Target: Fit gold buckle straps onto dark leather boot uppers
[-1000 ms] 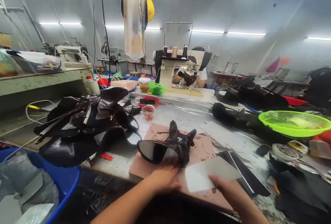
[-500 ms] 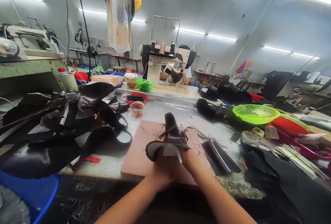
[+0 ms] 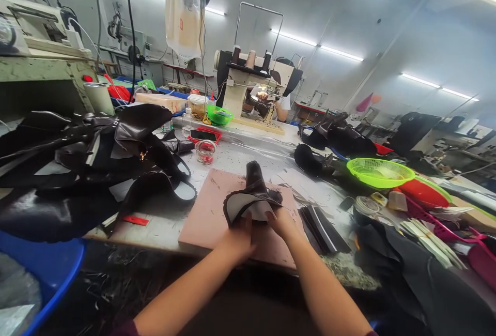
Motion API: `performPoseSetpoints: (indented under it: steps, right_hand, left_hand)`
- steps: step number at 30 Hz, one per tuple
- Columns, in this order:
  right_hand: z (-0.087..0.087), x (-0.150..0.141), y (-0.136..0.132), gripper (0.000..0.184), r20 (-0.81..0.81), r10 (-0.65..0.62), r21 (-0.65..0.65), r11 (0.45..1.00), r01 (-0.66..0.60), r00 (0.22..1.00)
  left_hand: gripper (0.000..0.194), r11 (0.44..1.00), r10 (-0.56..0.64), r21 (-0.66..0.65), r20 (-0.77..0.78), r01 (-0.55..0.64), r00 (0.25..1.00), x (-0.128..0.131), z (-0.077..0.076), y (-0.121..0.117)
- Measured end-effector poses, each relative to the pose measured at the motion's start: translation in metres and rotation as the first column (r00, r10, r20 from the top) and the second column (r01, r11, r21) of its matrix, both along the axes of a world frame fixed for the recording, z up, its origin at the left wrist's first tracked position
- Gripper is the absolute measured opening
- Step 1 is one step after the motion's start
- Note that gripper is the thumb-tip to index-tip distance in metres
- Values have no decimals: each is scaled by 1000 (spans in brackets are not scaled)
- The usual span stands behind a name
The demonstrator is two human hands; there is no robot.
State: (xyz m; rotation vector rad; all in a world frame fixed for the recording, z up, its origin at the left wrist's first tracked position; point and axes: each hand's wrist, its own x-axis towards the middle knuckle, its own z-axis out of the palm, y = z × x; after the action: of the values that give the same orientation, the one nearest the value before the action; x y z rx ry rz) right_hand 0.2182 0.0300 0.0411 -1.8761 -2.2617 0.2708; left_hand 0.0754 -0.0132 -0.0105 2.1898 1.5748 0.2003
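A dark brown leather boot upper (image 3: 254, 181), with a pale lining showing along its near edge, is held just above a pinkish-brown board (image 3: 201, 212). My left hand (image 3: 241, 237) grips the near edge from below, its thumb up against the pale lining. On the other side, my right hand (image 3: 282, 223) has its fingers closed on the right edge of the same piece. Some of the fingers are hidden under the leather. To the right of the board lies a stack of dark strips (image 3: 323, 230).
More dark leather uppers (image 3: 143, 113) are heaped at the left, near a red strip (image 3: 135, 220). A red tray with a phone (image 3: 203, 135) and a clear jar (image 3: 205, 151) stand beyond the board. A green basket (image 3: 380, 172) is at right. Behind, someone works at a sewing machine (image 3: 236, 93).
The boot upper has tilted, so more of its pale lining faces me. My left thumb now shows on the lining. My view has shifted slightly.
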Motion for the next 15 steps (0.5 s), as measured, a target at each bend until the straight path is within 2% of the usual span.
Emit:
performPoseSetpoints:
  steps: [5,10,15]
  right_hand:
    - [5,-2,-3,48,50,-10,7,1000,10,999]
    - [4,0,-6,57,88,14,85,996,-22,996]
    - [-3,1,-8,56,117,61,195,977,-83,991]
  left_hand:
    - [73,1000,3,-7,-21,-3,1000,-2,0,1]
    - [73,999,-31,-27,-33,30,999,-4,5,-3]
    - [68,999,-39,-10,-35,39,999,-4,13,-4]
